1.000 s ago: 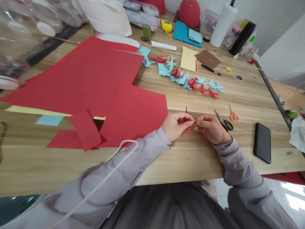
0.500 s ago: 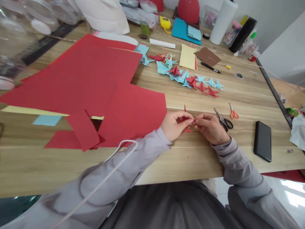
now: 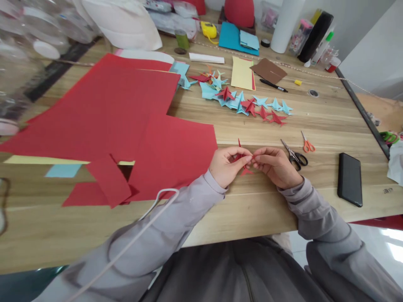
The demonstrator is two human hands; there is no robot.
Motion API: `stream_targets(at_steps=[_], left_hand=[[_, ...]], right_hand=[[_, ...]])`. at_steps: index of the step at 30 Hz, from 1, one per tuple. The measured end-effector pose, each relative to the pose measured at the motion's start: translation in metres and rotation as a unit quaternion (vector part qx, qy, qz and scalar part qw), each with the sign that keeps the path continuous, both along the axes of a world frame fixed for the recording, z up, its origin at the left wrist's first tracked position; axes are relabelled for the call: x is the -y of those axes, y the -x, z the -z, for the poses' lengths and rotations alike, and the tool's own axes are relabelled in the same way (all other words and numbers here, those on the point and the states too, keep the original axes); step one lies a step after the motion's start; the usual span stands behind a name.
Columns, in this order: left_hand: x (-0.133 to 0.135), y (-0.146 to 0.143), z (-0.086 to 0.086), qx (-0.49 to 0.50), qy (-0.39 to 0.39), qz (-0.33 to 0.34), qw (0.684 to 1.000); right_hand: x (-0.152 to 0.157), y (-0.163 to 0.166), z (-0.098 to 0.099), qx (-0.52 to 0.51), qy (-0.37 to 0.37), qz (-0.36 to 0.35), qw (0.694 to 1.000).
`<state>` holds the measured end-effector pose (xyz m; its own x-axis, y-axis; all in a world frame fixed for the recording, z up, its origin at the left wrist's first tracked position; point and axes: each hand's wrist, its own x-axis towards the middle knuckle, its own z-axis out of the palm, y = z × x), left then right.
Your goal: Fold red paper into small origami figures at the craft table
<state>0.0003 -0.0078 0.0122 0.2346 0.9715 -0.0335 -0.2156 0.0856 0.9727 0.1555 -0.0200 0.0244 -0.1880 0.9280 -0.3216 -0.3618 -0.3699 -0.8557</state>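
My left hand (image 3: 225, 165) and my right hand (image 3: 275, 165) meet over the wooden table (image 3: 252, 209), both pinching a small folded red paper figure (image 3: 244, 161). Its points stick out above and below my fingertips; the rest is hidden by my fingers. A large sheet of red paper (image 3: 126, 121) lies just left of my left hand. Farther back sits a row of finished red and light blue folded paper figures (image 3: 245, 102).
Black-handled scissors (image 3: 294, 155) and small orange scissors (image 3: 307, 142) lie right of my right hand. A black phone (image 3: 349, 178) rests near the table's right front edge. A black pen (image 3: 272, 86), yellow paper (image 3: 242, 73), paper roll (image 3: 285, 25) and clutter fill the back.
My hands keep pinching the red figure in the same spot with only slight finger shifts. The view has tilted a little, so everything sits slightly lower and to the left.
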Motion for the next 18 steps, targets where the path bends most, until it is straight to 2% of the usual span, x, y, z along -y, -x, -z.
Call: stream_targets(at_steps=[5,13,18], left_hand=[[0.0,0.0,0.002,0.011,-0.005,-0.012,1.0],[0.001,-0.002,0.012,0.04,-0.014,-0.029,0.999],[0.0,-0.002,0.017,0.055,0.007,-0.03,0.998]], right_hand=[[-0.001,0.003,-0.001,0.002,-0.016,0.005,1.0],[0.0,0.008,0.004,0.039,-0.06,0.075,0.995],[0.0,0.008,0.007,0.029,-0.075,0.058,0.995]])
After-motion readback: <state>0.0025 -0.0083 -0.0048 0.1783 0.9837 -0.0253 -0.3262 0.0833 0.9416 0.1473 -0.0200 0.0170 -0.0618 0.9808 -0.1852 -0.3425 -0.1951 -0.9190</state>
